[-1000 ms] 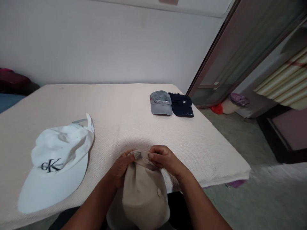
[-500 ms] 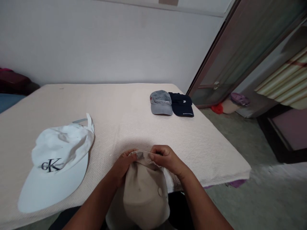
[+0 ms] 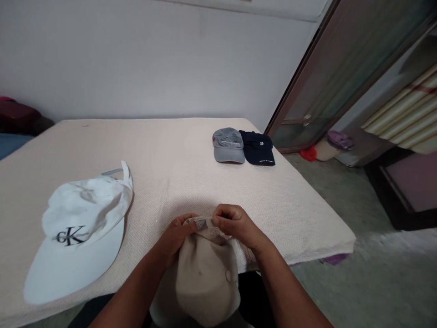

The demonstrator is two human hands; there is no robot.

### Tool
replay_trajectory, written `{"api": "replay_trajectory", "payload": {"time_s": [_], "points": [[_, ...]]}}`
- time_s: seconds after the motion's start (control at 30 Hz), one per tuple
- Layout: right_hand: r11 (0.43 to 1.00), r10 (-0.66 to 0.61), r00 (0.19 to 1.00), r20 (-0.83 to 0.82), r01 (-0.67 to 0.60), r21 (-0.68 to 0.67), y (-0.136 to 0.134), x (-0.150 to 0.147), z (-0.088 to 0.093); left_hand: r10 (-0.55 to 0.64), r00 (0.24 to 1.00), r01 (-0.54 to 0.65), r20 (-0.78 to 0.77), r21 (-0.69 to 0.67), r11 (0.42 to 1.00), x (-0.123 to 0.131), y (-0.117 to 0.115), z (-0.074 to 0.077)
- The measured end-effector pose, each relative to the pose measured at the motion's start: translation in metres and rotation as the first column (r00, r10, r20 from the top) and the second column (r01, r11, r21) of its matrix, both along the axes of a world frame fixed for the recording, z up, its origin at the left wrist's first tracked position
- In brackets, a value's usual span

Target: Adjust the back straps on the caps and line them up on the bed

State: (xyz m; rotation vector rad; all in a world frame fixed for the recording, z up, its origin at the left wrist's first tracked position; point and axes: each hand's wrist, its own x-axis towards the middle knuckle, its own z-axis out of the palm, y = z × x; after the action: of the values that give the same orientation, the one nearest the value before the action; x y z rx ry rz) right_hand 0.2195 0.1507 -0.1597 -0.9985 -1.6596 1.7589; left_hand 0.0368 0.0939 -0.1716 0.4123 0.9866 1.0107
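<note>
A beige cap (image 3: 205,278) lies at the near edge of the table, crown up, its back strap pointing away from me. My left hand (image 3: 174,237) grips the left side of the strap with its fingers closed. My right hand (image 3: 235,225) pinches the strap's right end by a small buckle (image 3: 200,223). A white cap with a dark logo (image 3: 77,230) rests to the left, apart from both hands.
A grey cap (image 3: 228,145) and a navy cap (image 3: 257,148) sit side by side at the far right of the cloth-covered table (image 3: 170,159). The table's right edge drops to a grey floor, with a glass door (image 3: 341,73) beyond.
My fingers have shifted slightly along the beige cap's strap and the buckle now shows between them. The caps on the table have not moved.
</note>
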Motion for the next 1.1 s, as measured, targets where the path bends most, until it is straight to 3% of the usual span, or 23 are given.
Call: {"api": "replay_trajectory", "payload": {"time_s": [0.23, 0.53, 0.87, 1.1], "points": [[1.000, -0.016, 0.999, 0.034, 0.015, 0.024, 0.000, -0.002, -0.003, -0.006, 0.999, 0.005, -0.040, -0.029, 1.000, 0.002, 0.000, -0.002], [0.992, 0.042, 0.998, -0.057, -0.049, -0.119, -0.003, -0.005, -0.002, -0.066, 0.997, 0.065, -0.040, -0.005, 0.998, 0.003, -0.001, -0.001], [0.991, -0.060, 0.983, -0.171, 0.037, -0.130, -0.003, 0.004, -0.005, -0.113, 0.981, 0.102, 0.159, 0.077, 0.992, 0.000, 0.000, 0.013], [0.976, -0.078, 0.980, -0.182, 0.038, -0.215, -0.003, 0.003, -0.013, -0.030, 0.995, 0.025, 0.099, 0.051, 0.998, -0.001, -0.002, 0.007]]}}
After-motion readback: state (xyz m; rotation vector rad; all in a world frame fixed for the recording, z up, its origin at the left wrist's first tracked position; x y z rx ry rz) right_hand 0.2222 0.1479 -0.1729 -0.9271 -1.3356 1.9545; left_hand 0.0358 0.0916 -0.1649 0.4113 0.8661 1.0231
